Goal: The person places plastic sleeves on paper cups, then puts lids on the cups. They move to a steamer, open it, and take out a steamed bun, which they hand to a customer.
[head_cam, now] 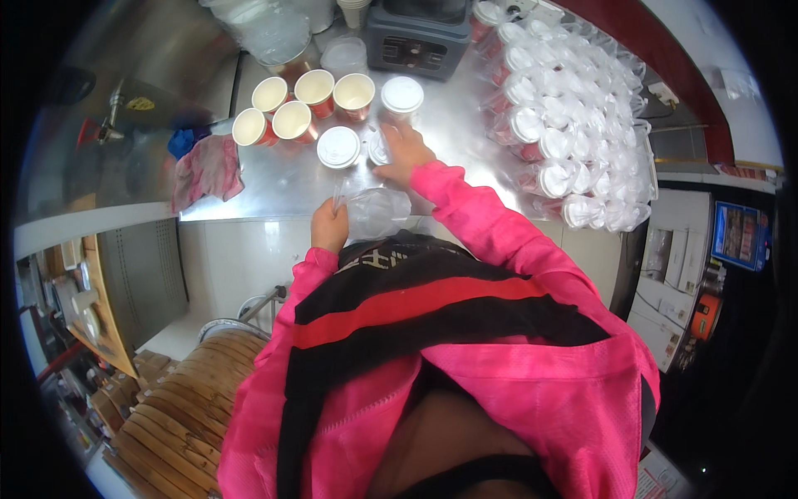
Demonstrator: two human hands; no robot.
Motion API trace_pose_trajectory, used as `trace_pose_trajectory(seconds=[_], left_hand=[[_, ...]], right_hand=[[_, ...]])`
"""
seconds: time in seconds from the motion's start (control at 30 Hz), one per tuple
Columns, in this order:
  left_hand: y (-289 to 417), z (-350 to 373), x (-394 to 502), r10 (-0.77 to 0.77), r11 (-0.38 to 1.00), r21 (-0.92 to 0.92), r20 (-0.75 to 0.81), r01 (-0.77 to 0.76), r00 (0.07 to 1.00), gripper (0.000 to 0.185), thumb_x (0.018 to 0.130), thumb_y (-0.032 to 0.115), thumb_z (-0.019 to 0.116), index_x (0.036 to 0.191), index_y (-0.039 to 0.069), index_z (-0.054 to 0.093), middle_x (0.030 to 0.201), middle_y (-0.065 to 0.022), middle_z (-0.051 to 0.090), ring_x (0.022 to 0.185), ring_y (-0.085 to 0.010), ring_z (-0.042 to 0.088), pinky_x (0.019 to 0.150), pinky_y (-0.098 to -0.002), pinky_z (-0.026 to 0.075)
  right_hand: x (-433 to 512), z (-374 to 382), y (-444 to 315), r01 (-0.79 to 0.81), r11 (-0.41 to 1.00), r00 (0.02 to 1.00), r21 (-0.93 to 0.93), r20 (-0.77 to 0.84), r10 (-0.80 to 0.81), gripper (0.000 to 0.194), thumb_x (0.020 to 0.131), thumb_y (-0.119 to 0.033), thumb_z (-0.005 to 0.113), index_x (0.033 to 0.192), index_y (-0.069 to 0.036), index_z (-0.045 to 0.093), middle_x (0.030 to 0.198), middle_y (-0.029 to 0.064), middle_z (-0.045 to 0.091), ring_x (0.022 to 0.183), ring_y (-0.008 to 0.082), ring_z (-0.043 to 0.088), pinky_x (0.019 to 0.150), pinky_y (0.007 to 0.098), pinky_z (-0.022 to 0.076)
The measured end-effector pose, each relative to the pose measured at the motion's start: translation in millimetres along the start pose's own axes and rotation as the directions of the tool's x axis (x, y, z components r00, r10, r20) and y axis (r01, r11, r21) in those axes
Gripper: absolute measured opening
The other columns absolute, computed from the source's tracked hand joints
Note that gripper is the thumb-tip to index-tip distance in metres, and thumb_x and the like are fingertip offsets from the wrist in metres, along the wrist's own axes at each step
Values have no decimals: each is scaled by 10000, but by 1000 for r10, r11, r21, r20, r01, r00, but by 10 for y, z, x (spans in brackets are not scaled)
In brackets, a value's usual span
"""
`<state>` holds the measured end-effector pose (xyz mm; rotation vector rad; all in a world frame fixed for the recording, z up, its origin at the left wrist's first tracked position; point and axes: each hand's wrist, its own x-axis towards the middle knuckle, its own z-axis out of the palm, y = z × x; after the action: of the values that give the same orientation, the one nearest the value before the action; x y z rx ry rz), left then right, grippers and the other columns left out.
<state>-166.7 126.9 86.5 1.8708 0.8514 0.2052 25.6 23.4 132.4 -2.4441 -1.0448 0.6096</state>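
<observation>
My left hand (329, 226) grips the edge of a clear plastic bag (377, 212) at the counter's front edge. My right hand (404, 150) is at a cup with a white lid (378, 148), its fingers round the lid's right side and partly hiding it. Left of that stands another cup with a white lid (338, 148), and a third lidded cup (402, 96) stands behind my right hand. Several red paper cups without lids, one of them at the back (354, 96), stand in a group to the left. Their insides look pale.
Many lidded red cups in clear bags (555, 143) fill the right side of the steel counter (461, 143). A grey machine (419, 43) stands at the back, beside a stack of clear plastic lids or bowls (344, 55). A pink cloth (209, 171) lies at the left edge.
</observation>
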Motion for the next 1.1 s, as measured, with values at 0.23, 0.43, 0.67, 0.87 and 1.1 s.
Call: trace_pose_trajectory(seconds=[0.23, 0.43, 0.67, 0.87, 1.1], left_hand=[[-113, 104, 104, 64, 998, -16, -11, -65, 998, 193, 805, 151, 475, 863, 2, 584, 763, -244, 573, 730, -422, 549, 650, -426, 434], [-92, 763, 593, 40, 998, 43, 96, -45, 995, 217, 808, 172, 475, 875, 2, 590, 809, -242, 589, 806, -427, 549, 697, -448, 436], [168, 1300, 844, -177, 908, -324, 274, 264, 945, 269, 868, 219, 443, 878, -29, 546, 549, -93, 572, 357, -138, 461, 366, -283, 381], [232, 1280, 735, -236, 863, -371, 307, 344, 922, 253, 873, 188, 421, 953, -22, 538, 578, -102, 583, 373, -153, 477, 372, -286, 389], [-42, 1313, 574, -188, 887, -369, 263, 279, 946, 243, 893, 135, 385, 1024, 16, 551, 594, -81, 566, 378, -120, 446, 350, -252, 362]], right_hand=[[184, 111, -70, -74, 981, 996, -179, 31, 81, 711, 620, -271, 701, 1235, -113, 380, 1184, 195, 390, 1037, 393, 450, 827, 441, 462], [28, -328, 173, -172, 975, 978, -142, -140, 152, 691, 607, -296, 695, 1209, -130, 399, 1150, 189, 408, 1028, 395, 448, 809, 444, 461], [-544, -1113, 207, 14, 993, 938, -117, -343, -53, 678, 622, -272, 723, 1192, -49, 431, 1045, 238, 466, 973, 388, 495, 828, 409, 442], [-635, -604, 166, -16, 992, 985, -122, -171, -5, 718, 601, -242, 722, 1220, -71, 399, 1098, 207, 444, 994, 382, 480, 837, 411, 440], [-519, -25, 416, -120, 967, 991, -226, -91, 102, 701, 576, -245, 724, 1196, -134, 418, 1137, 160, 416, 1005, 361, 460, 778, 424, 483]])
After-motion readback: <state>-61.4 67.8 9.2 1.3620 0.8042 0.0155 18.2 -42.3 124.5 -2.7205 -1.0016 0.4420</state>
